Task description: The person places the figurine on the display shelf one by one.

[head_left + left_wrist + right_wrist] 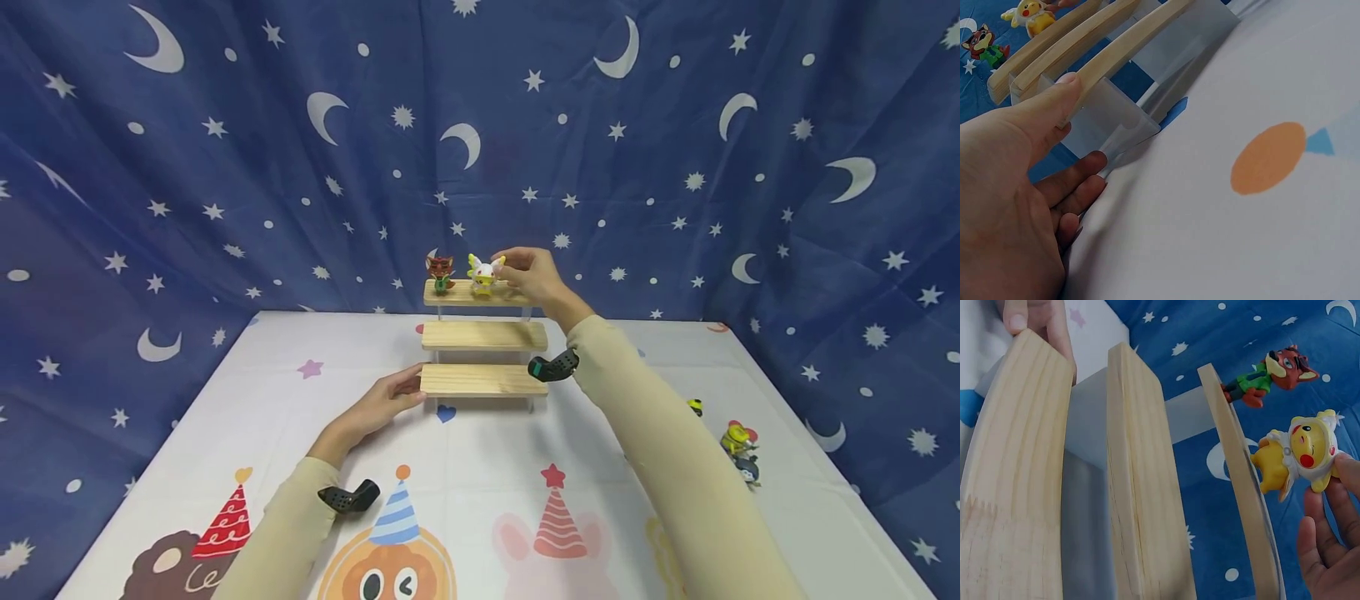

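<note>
Right hand (528, 271): its grip is closed on the yellow figure (483, 275), thumb and fingertips pinching the white hood at the side.
Yellow figure: upright at the top board of the wooden stand (484, 336), its feet at the board, its face turned toward the front; it has red cheeks and a white hood with yellow-tipped ears.
Fox figure (440, 273): standing on the same top board, near its left end, just to the left of the yellow figure and apart from it; it wears a green top.
Stand: three pale boards rising like steps toward the back, carried on clear side panels.
Left hand (382, 400): its grip is on the left end of the lowest board, thumb against the wood, the other fingers bent beside the clear panel.
Bench (360, 337): covered by a white cloth printed with party-hatted animals, hearts and stars.
Right side of the bench: a yellow-and-red figure (738, 437) with a dark figure (747, 471) close by it, and a small yellow-and-black thing (696, 407) farther back, partly hidden by the right sleeve (645, 417).
Curtain (480, 75): dark blue, with white moons, stars and dots, hanging behind the bench.
</note>
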The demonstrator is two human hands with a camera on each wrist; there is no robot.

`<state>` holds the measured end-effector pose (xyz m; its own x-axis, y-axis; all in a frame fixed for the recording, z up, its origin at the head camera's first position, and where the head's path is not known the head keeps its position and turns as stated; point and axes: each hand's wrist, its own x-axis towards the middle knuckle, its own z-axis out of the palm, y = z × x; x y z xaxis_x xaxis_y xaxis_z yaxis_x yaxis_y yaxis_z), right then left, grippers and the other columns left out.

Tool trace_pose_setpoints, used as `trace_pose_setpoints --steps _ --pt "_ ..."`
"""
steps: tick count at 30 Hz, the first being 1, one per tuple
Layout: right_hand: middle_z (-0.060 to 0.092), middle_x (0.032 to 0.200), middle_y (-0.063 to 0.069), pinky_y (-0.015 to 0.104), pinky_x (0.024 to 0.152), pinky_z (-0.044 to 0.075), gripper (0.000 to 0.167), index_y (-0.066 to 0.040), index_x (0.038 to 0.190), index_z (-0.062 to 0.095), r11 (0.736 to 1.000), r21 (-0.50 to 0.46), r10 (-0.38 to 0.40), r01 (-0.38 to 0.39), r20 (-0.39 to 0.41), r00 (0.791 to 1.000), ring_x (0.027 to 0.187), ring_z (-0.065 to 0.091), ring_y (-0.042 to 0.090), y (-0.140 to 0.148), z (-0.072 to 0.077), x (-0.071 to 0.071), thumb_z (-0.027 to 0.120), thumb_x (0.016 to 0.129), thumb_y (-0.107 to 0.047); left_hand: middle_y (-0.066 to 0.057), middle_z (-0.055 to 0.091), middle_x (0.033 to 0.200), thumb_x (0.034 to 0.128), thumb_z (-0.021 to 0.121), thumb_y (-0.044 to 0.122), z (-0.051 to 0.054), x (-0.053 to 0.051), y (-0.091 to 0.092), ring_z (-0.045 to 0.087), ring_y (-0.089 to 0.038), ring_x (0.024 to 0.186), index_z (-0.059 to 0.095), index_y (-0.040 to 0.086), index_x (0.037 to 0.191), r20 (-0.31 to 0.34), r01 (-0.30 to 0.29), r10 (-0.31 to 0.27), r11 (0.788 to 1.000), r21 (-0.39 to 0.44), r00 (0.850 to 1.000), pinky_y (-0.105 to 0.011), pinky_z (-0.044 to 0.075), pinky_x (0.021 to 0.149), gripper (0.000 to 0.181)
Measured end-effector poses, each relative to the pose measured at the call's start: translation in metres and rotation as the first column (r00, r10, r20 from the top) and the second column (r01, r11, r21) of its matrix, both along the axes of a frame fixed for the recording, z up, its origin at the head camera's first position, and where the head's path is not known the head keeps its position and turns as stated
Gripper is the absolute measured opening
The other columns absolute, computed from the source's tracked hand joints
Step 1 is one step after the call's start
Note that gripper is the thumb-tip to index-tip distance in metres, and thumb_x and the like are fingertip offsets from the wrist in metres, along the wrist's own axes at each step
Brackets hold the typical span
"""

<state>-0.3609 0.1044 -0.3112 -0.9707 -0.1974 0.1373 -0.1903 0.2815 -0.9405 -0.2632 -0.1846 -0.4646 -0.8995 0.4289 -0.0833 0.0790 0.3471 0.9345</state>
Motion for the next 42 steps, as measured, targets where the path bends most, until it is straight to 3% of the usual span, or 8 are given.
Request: trace_pose_setpoints --steps 2,6,11,18,27,35,42 --pt "0.071 0.112 0.008 0.033 0.089 0.056 0.027 -0.002 0.123 0.069 1.0 0.0 -0.006 0.006 -0.002 1.0 0.096 0.063 0.011 0.001 -0.002 0.0 0.067 0.098 -0.012 -0.02 0.042 0.159 0.1016 0.061 0.034 0.001 0.001 0.002 0.043 -0.039 0.145 0.024 0.013 0.162 0.006 -0.002 0.002 1.0 -0.004 1.0 -0.056 0.035 0.121 0.074" --pt "0.07 0.12 0.012 0.03 0.08 0.057 0.027 -0.004 0.125 0.069 1.0 0.014 -0.013 0.012 0.011 1.0 0.094 0.063 0.011 0.005 -0.004 0.001 0.065 0.099 -0.013 -0.02 0.042 0.159 0.1016 0.061 0.034 0.0 0.001 0.004 0.044 -0.039 0.144 0.024 0.012 0.162 0.004 0.005 -0.005 1.0 -0.006 1.0 -0.055 0.035 0.12 0.074" --pt "0.066 0.131 0.016 0.032 0.084 0.056 0.031 -0.002 0.13 0.065 1.0 0.013 -0.009 0.009 0.03 1.0 0.103 0.063 0.017 0.005 -0.006 0.002 0.062 0.102 -0.016 -0.02 0.043 0.158 0.1009 0.062 0.034 0.0 0.003 0.003 0.045 -0.039 0.143 0.026 0.013 0.162 0.0 -0.012 0.012 1.0 -0.018 1.0 -0.056 0.036 0.12 0.074" --pt "0.066 0.132 0.011 0.036 0.097 0.051 0.03 -0.007 0.126 0.067 0.999 0.038 -0.025 0.021 0.086 0.996 0.113 0.06 0.02 0.004 -0.011 0.001 0.063 0.102 -0.023 -0.018 0.042 0.159 0.1004 0.062 0.038 -0.007 0.003 0.003 0.043 -0.037 0.144 0.026 0.016 0.162 0.023 -0.022 0.023 0.999 -0.024 0.999 -0.055 0.036 0.12 0.075" --pt "0.068 0.119 0.008 0.032 0.089 0.051 0.028 -0.006 0.123 0.068 0.999 -0.01 -0.029 0.03 0.066 0.997 0.103 0.06 0.015 0.002 -0.009 -0.001 0.063 0.101 -0.022 -0.019 0.043 0.158 0.1006 0.062 0.037 -0.006 0.002 0.004 0.045 -0.037 0.143 0.027 0.015 0.161 0.013 -0.01 0.01 1.0 -0.004 1.0 -0.056 0.037 0.119 0.074" --pt "0.066 0.133 0.012 0.04 0.097 0.054 0.029 -0.008 0.128 0.067 1.0 0.005 0.011 -0.011 0.054 0.999 0.115 0.064 0.023 0.001 -0.005 -0.004 0.062 0.102 -0.018 -0.02 0.043 0.158 0.1008 0.063 0.033 -0.001 0.001 0.0 0.045 -0.039 0.142 0.027 0.013 0.161 -0.004 -0.021 0.021 0.999 -0.029 1.0 -0.057 0.036 0.119 0.073" --pt "0.068 0.132 0.015 0.04 0.091 0.056 0.03 -0.007 0.13 0.066 1.0 0.016 0.015 -0.016 0.046 0.999 0.108 0.065 0.021 0.002 0.0 -0.005 0.063 0.101 -0.014 -0.02 0.043 0.158 0.1009 0.062 0.034 0.0 -0.001 0.001 0.045 -0.038 0.142 0.026 0.014 0.161 0.001 -0.017 0.017 1.0 -0.023 1.0 -0.057 0.036 0.119 0.073"
